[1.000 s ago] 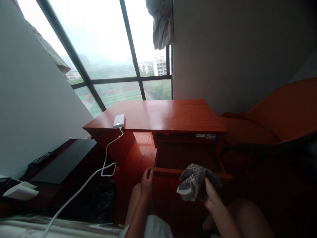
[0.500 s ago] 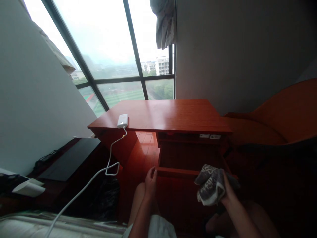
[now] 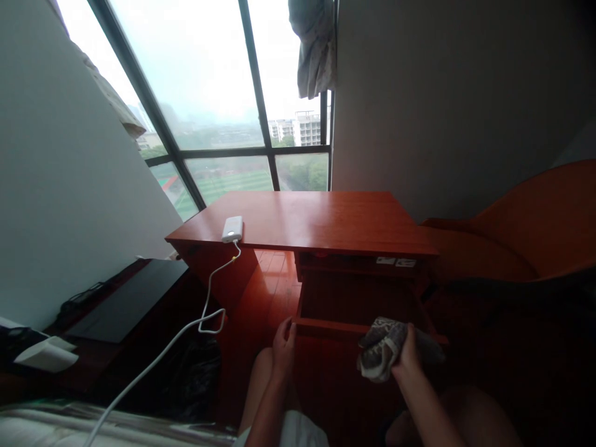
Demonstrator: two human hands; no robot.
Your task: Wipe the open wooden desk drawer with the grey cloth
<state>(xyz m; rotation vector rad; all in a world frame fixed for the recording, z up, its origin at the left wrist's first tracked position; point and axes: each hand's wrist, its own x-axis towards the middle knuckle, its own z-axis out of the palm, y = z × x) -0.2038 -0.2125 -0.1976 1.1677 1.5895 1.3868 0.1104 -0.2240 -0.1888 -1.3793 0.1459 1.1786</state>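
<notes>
A bundled grey-and-white patterned cloth (image 3: 379, 351) is gripped in my right hand (image 3: 410, 357), just over the front edge of an open drawer (image 3: 330, 326). Whether the cloth is a garment I cannot tell. Its darker end hangs out on the right side of the hand. My left hand (image 3: 283, 344) is at the drawer's front left corner, with its fingers curled against the edge. The inside of the drawer is dark. The drawer sticks out from under a reddish-brown desk (image 3: 316, 217).
A white power bank (image 3: 233, 229) lies on the desk's left front edge, and its white cable (image 3: 177, 340) runs down to the lower left. An orange chair (image 3: 526, 230) stands at right. A dark flat panel (image 3: 130, 301) lies at left. Behind the desk is a window (image 3: 209, 81).
My right hand has moved a little to the left with the cloth, which is turned and more bunched. My left hand stays at the drawer corner.
</notes>
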